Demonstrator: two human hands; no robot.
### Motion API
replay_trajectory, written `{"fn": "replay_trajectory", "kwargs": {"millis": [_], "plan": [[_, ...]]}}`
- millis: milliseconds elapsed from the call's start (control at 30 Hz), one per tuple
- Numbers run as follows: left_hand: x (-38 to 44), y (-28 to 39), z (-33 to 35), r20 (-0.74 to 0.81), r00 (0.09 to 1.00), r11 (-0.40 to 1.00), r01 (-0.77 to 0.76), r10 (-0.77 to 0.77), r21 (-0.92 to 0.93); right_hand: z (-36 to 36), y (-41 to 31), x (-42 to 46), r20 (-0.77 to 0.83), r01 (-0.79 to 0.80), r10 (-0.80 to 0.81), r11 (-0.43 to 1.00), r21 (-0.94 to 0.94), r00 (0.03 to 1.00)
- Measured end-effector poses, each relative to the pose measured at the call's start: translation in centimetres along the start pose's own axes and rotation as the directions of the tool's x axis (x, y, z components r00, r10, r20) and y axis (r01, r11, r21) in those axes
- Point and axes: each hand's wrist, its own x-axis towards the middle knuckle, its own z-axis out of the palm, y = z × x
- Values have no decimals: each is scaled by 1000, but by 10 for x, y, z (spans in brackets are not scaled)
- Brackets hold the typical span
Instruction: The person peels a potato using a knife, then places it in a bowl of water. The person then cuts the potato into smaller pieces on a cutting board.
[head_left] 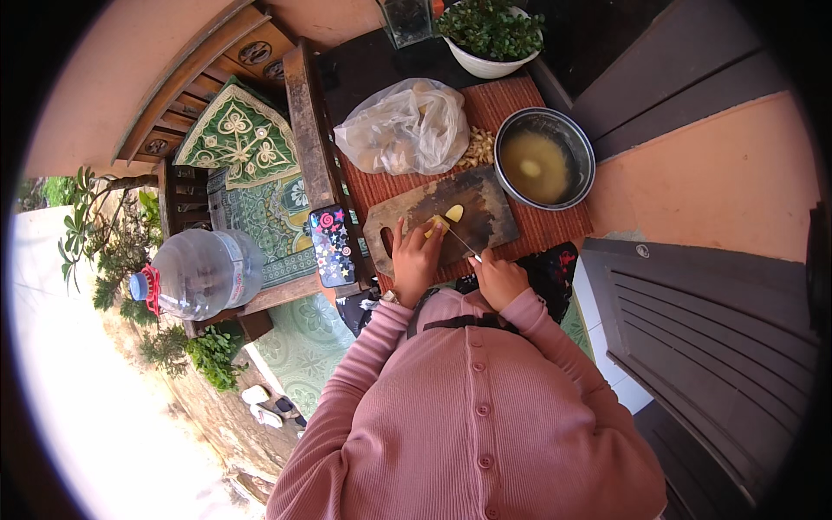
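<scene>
A worn wooden cutting board (pixel 406 211) lies before me on a red-brown woven mat (pixel 361 172). My left hand (pixel 415 260) presses a pale yellow piece of peeled potato (pixel 437 225) to the board with its fingertips. In my right hand (pixel 502 283) is a knife (pixel 463 242), gripped by its white handle, its blade against that piece. Just beyond the blade lies a loose cut potato piece (pixel 454 212). A dark-lined metal bowl (pixel 578 133) of cloudy water stands at the board's far right corner, with a peeled potato (pixel 530 169) in it.
Behind the board sit a plastic bag of potatoes (pixel 403 130) and a heap of peelings (pixel 480 146). A potted plant (pixel 491 39) and a glass container (pixel 408 23) stand farther back. Leftward are a patterned phone (pixel 333 247) on the bench arm and a large water bottle (pixel 201 270).
</scene>
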Motion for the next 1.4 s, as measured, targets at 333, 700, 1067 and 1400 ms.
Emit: {"fn": "replay_trajectory", "kwargs": {"millis": [333,700,1067,1400], "plan": [[0,-2,2,-8,1000,1000,-7,6,-10,5,0,2,-34,14,-15,1000,-18,999],[2,-1,2,-21,999,1000,-24,23,-13,9,2,3,-61,41,-47,995,-95,997],[5,-2,2,-29,999,998,-36,34,-45,11,0,6,-151,92,-115,984,-149,982],[5,-1,2,-14,1000,999,-16,16,-44,14,1,8,-166,90,-119,981,-172,979]]}}
